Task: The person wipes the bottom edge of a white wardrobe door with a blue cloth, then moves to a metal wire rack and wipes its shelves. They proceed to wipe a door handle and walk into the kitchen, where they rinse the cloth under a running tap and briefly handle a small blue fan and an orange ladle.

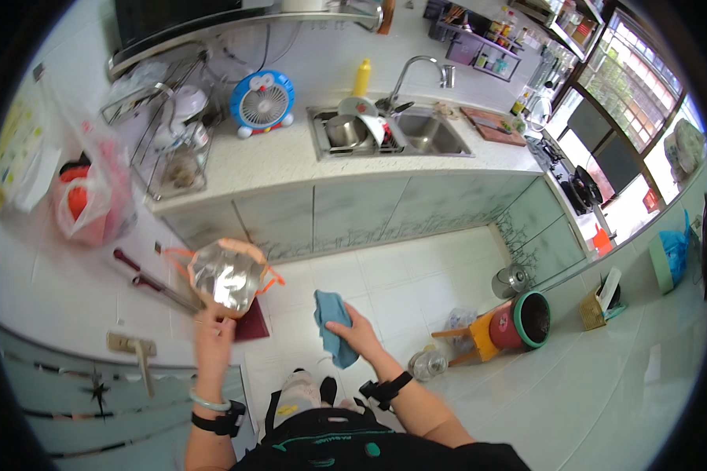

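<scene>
My left hand (215,335) grips the near rim of an orange-edged bag (227,277) with a shiny silver lining. The bag's mouth gapes upward, and orange cords stick out at both sides. In my right hand (359,335) is a folded blue-grey cloth (334,332), pinched between thumb and fingers above the floor. The two hands are apart, both in front of my body. Just left of the bag, two dark-red-handled long tools (153,282) lean by the wall; their lower ends are hidden.
A countertop (259,159) runs ahead, with a blue fan (263,103), a wire rack (171,147), a double sink (430,135) and a cutting board (492,125) bearing a knife. On the right, a bucket (521,321) sits by a small wooden stool (483,337). A door handle (138,353) projects at left.
</scene>
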The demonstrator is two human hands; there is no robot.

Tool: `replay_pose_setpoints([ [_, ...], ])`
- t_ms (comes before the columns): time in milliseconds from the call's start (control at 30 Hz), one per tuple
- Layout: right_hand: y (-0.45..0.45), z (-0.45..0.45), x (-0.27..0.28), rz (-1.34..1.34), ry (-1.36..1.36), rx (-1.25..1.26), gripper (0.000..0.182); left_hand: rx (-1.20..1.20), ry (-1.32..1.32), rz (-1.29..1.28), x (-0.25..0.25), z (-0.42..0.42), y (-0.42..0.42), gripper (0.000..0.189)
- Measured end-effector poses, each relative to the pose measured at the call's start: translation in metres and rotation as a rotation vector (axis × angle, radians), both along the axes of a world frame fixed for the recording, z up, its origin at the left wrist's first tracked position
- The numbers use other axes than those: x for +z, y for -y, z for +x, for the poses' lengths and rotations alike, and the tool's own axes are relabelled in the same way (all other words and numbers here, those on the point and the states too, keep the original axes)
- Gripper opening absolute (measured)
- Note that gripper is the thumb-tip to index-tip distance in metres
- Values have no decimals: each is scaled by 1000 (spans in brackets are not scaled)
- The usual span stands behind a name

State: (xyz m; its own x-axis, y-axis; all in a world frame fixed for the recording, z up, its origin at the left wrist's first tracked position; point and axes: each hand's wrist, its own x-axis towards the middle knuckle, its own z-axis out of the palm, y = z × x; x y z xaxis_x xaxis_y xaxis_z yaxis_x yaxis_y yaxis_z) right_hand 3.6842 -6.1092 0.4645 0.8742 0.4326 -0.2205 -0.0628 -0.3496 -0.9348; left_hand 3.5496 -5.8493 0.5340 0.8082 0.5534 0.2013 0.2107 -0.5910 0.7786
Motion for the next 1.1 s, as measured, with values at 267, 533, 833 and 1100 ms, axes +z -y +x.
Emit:
replay_pose_setpoints([
  [267,1,98,47,98,15,-89,66,-555,-460,-1095,-29,192,87,72],
  [533,17,173,50,137,145,-236,50,-807,-528,-1457,-37,340,113,41],
  [833,84,219,22,149,9,-521,44,-816,-685,-1252,-64,430,183,36],
  [1100,241,251,-33,206,-95,-938,20,-827,-682,-1146,-65,531,277,34],
])
